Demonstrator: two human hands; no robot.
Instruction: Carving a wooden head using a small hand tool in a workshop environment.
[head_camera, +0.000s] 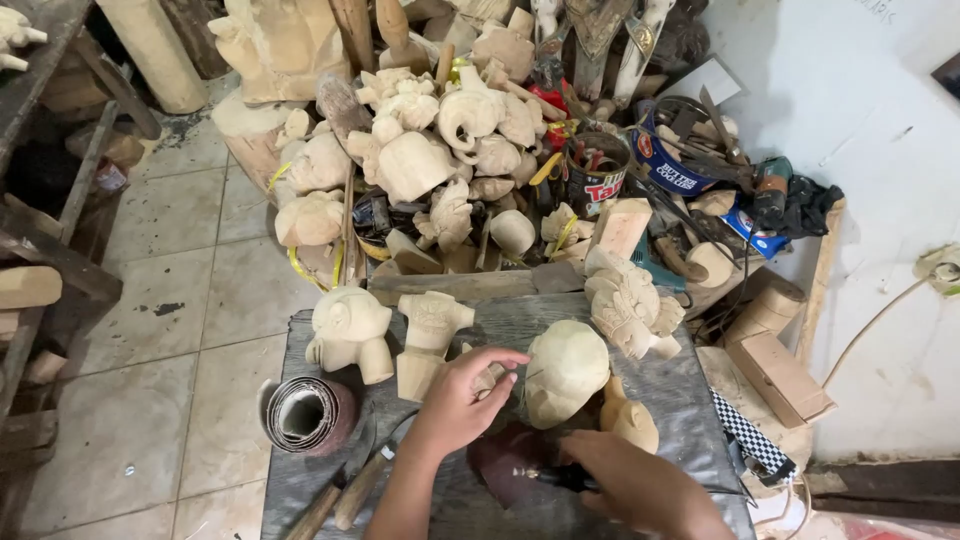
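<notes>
Pale unfinished wood is everywhere: a heap of rough carvings (440, 150) behind the grey plank worktop (680, 400). On it a rounded pale carved head (565, 370) lies just beside the left hand (465, 395), whose fingers pinch a small wooden piece (490, 378). The right hand (630, 480) is closed around a dark slim tool (555, 478).

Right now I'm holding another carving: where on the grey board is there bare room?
Bare grey board lies at the near left, between the sandpaper roll, wooden-handled tools and left hand. The middle, around the rounded pale carving, is crowded.
</notes>
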